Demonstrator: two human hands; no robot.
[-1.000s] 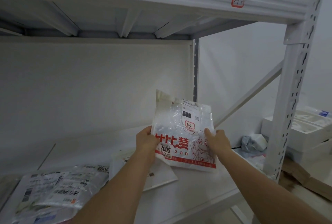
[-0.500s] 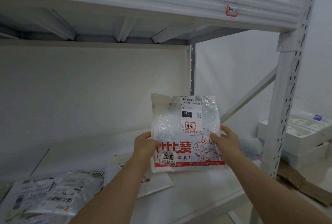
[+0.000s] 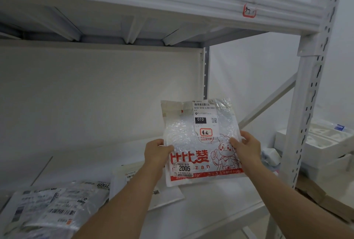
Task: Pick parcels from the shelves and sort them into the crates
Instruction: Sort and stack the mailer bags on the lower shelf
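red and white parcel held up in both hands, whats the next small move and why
Probably read the label, then draw the red and white parcel back out of the shelf bay. The left hand and right hand already grip its side edges, it is lifted clear of the shelf with the label facing the camera, and no crate is in view here.

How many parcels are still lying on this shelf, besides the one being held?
3, perhaps more hidden: two overlapping clear-wrapped parcels at the shelf's front left, and a flat white parcel behind the left forearm. Both hands hold the red-printed parcel.
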